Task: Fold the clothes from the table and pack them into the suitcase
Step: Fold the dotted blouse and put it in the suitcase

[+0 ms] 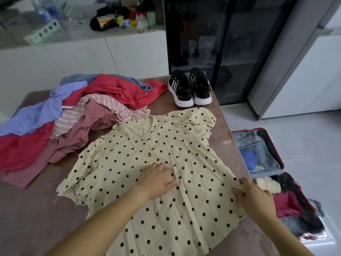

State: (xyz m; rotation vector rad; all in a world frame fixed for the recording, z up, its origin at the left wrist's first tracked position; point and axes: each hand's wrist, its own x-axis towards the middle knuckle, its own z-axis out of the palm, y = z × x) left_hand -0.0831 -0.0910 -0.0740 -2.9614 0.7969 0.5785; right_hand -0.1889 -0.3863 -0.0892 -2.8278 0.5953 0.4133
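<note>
A cream blouse with black polka dots (140,163) lies spread front-up on the brown table (36,209). My left hand (156,179) presses flat on its middle, fingers straight. My right hand (253,195) pinches the blouse's right side edge near the table's right edge. An open red suitcase (276,154) lies on the floor to the right, with cream, red and dark clothes in its near half. A heap of unfolded clothes (77,115) in red, pink, striped and lilac sits at the table's left back.
A pair of black sneakers with white soles (190,87) stands at the table's far right corner. Behind are white cabinets (92,56), a cluttered counter and a dark glass cabinet (221,43). Pale floor (304,135) surrounds the suitcase.
</note>
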